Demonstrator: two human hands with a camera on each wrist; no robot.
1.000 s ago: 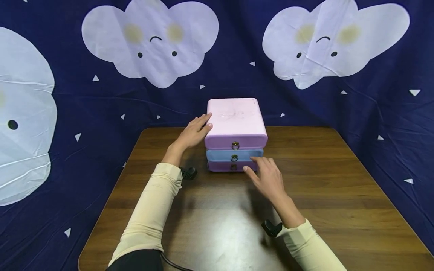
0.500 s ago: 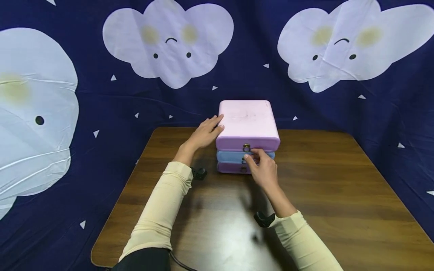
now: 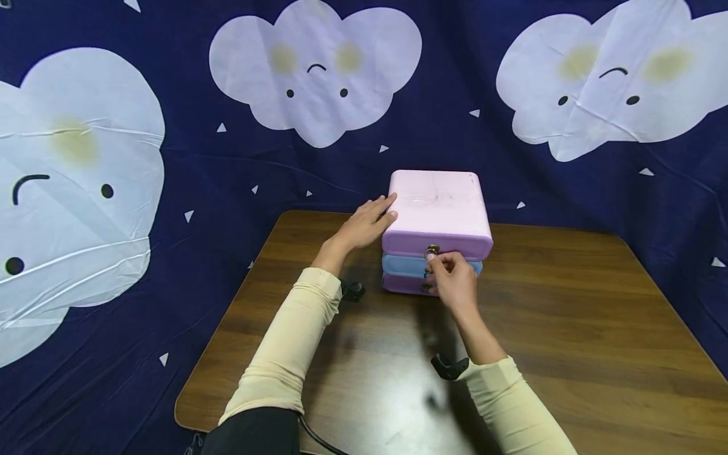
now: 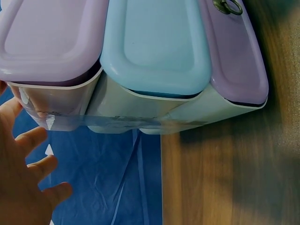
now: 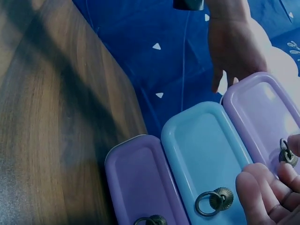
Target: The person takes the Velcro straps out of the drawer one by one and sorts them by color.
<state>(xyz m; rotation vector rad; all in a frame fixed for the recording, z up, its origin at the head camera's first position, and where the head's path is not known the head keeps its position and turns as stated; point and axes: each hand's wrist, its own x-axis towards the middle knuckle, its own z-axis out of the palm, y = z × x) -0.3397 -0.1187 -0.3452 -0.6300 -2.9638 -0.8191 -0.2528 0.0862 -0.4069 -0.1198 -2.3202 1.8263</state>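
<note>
A small three-tier drawer box [image 3: 439,201] with a pale pink top stands near the table's back edge. Its fronts are a lilac top drawer [image 3: 406,243], a blue middle drawer [image 4: 157,44] and a purple bottom drawer [image 5: 140,183]. All three sit closed, each with a bronze ring pull. My left hand [image 3: 364,225] rests against the upper left side of the box, fingers spread and nearly straight. With thumb and fingertips, my right hand [image 3: 457,283] pinches the ring pull [image 5: 286,155] of the top drawer. Its other fingers are curled in front of the blue drawer.
The box stands on a brown wooden table [image 3: 569,316]. Behind it hangs a dark blue cloth [image 3: 455,69] with white clouds and small triangles. A black cable [image 3: 318,437] lies at the front edge by the left sleeve.
My right hand has moved up from beside the blue drawer to the top drawer's ring and closed its fingertips there. The left hand stays on the box. The head view has turned left.
</note>
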